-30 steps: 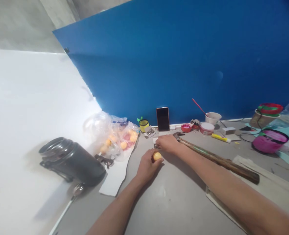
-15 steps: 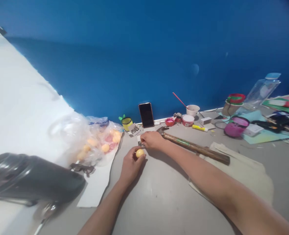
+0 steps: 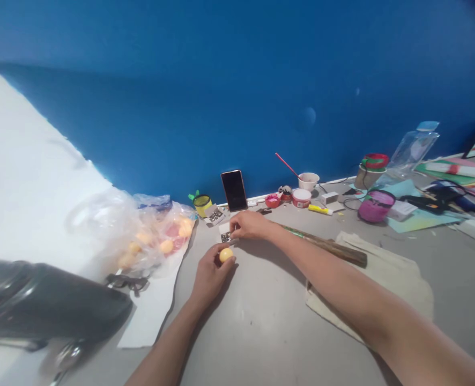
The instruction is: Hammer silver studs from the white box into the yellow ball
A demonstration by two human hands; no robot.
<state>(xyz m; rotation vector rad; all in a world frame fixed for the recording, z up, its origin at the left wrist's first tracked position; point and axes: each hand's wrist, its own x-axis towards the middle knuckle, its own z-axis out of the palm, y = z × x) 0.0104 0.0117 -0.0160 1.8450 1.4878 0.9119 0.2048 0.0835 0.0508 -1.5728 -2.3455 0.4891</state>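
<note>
My left hand (image 3: pixel 207 276) is closed around a yellow ball (image 3: pixel 225 255), perhaps a ping-pong ball, held low over the grey table. Just beyond it lies a small white box (image 3: pixel 222 229) with shiny little metal pieces inside. My right hand (image 3: pixel 251 224) is at this box's right edge, thumb and fingers pinched together; whatever they hold is hidden or too small to name. Behind, a second open box (image 3: pixel 214 215) of metal pieces leans near a yellow cup (image 3: pixel 202 205). A wooden-handled hammer (image 3: pixel 344 250) lies partly under my right forearm.
A phone (image 3: pixel 234 191) stands against the blue wall. Plastic bags with orange balls (image 3: pixel 166 246) and a dark cylindrical object (image 3: pixel 52 300) are on the left. Right are a beige cloth (image 3: pixel 402 284), a glue stick (image 3: pixel 320 209), paint pots (image 3: pixel 301 198), a purple cup (image 3: pixel 376 206) and a bottle (image 3: pixel 416 145).
The view has shifted, so most things sit farther left. My right hand has moved slightly right relative to the box and covers more of the hammer. My left hand still holds the ball.
</note>
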